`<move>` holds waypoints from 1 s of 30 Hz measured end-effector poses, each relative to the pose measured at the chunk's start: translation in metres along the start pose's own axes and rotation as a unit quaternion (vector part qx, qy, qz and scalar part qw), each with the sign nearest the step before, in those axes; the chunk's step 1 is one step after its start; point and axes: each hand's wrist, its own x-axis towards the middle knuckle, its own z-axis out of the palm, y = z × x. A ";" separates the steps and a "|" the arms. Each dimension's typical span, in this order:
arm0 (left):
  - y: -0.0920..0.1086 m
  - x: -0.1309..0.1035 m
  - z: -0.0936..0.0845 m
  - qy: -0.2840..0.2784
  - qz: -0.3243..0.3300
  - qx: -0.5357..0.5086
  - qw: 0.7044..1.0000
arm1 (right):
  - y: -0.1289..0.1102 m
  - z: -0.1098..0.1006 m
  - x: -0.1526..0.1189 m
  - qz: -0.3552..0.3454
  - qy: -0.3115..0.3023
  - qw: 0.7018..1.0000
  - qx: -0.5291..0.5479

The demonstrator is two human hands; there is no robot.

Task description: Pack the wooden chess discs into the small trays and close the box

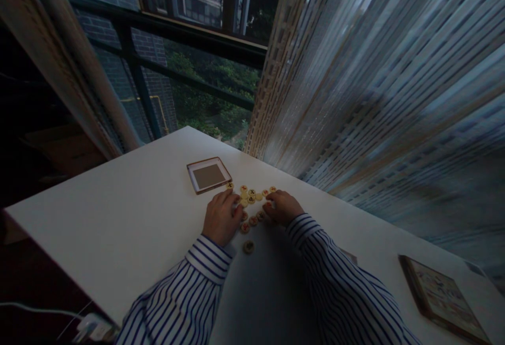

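Observation:
Round wooden Chinese chess pieces lie in a loose cluster on the white table, some showing red or black characters and others blank faces. At the cluster's left edge, my left hand has its thumb and fingers curled about a piece. My right hand bends in from the right, with a red-marked piece between thumb and fingertips. Several pieces sit between the two hands, and a single dark-marked piece lies apart, nearer to me. My fingers partly cover the pieces they touch.
A shallow open box lid rests beyond my left hand, close to the pieces. On the right lies a flat box with a printed top. String curtains hang along the table's far right edge; a power strip is below left.

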 end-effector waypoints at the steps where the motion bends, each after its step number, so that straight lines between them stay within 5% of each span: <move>1: 0.000 0.000 0.000 -0.001 0.001 0.000 1.000 | -0.001 -0.001 0.000 0.000 0.002 1.000 -0.001; 30: 0.001 0.000 0.000 0.001 -0.001 0.005 1.000 | -0.020 -0.006 0.020 0.000 -0.027 0.999 -0.033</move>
